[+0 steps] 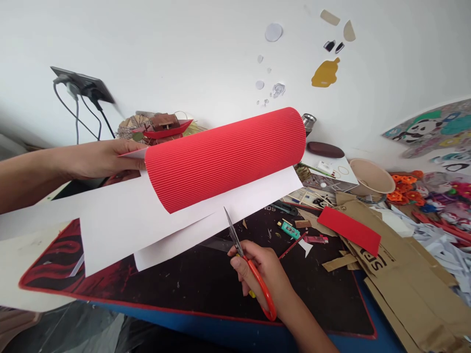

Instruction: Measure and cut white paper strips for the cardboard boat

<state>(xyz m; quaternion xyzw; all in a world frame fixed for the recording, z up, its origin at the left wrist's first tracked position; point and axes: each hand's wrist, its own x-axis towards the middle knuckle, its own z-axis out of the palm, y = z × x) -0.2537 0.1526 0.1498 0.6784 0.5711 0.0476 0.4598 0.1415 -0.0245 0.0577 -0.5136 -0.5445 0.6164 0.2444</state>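
Note:
My left hand [97,158] is closed on the left end of a red corrugated paper sheet [228,157], holding it up over the desk. The sheet curls over into a half roll, ribs outward. Its white side [121,220] faces me below the curl, and a long slit runs through the lower white part. In my right hand [263,269] are scissors [261,289] with orange-red handles, fingers wrapped round them. One blade points up in front of the white paper's lower edge; a dark, faint shape to its left looks like the second blade, spread apart.
A black desk mat [206,289] with red edging lies underneath. To the right are a red paper strip [349,230], flattened cardboard [405,284], a teal utility knife [289,229] and a beige bowl [371,176]. A red model boat [165,127] stands behind; plugged-in cables [86,93] hang left.

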